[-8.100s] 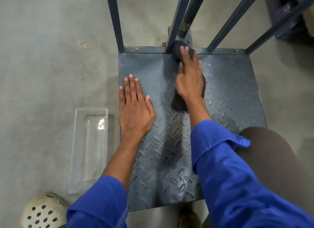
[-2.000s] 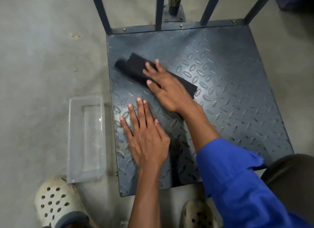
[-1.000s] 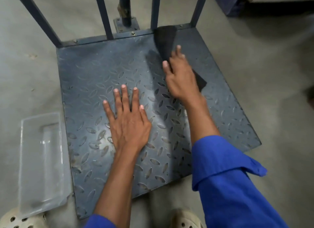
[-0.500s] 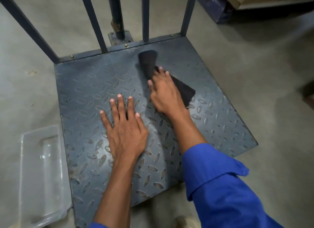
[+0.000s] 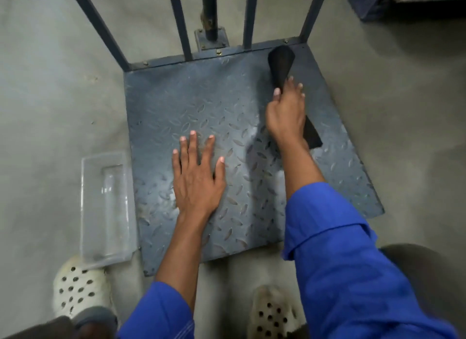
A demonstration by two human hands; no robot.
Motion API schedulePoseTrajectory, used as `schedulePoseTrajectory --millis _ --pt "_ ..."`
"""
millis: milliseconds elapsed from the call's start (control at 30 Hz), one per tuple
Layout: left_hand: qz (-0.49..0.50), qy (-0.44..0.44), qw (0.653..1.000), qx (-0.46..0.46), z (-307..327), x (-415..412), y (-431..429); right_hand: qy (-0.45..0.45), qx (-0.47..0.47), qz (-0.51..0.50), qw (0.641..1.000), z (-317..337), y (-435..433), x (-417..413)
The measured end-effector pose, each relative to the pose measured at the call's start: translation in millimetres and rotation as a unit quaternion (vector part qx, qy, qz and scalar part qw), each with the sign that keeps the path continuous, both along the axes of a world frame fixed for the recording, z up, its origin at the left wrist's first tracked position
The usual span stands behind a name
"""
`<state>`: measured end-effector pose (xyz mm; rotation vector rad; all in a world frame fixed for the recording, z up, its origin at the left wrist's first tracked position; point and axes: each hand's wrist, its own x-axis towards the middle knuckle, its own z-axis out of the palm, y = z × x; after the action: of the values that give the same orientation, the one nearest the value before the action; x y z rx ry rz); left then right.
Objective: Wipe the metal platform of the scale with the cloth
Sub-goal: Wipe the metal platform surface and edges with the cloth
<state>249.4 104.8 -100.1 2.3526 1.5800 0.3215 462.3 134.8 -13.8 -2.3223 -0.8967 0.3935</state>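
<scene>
The scale's metal platform (image 5: 176,99) is a grey-blue tread plate lying on the concrete floor. A black cloth (image 5: 281,63) lies pressed on its far right part, one end reaching the back right corner. My right hand (image 5: 286,114) is on top of the cloth, fingers closed over it, and the cloth's other end sticks out behind my wrist. My left hand (image 5: 198,174) rests flat on the platform's middle, fingers spread, holding nothing.
Dark blue upright bars (image 5: 179,23) and a pole (image 5: 210,10) rise along the platform's back edge. A clear plastic tray (image 5: 106,207) lies on the floor against the left edge. Two pale perforated clogs (image 5: 78,290) stand at the near edge. A dark box (image 5: 370,3) sits far right.
My right hand has slid the cloth from the platform's far middle out to the far right corner. My left hand has stayed flat on the plate. The camera view has shifted.
</scene>
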Motion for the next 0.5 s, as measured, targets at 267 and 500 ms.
schedulePoseTrajectory --millis 267,500 --pt "0.13 0.032 0.991 -0.001 -2.6 -74.8 -84.2 0.055 -0.109 0.264 0.957 5.1 36.4 -156.4" --pt "0.091 0.052 0.987 0.122 -12.5 -88.7 -100.1 -0.055 -0.1 0.494 0.862 -44.2 -7.9 -239.3"
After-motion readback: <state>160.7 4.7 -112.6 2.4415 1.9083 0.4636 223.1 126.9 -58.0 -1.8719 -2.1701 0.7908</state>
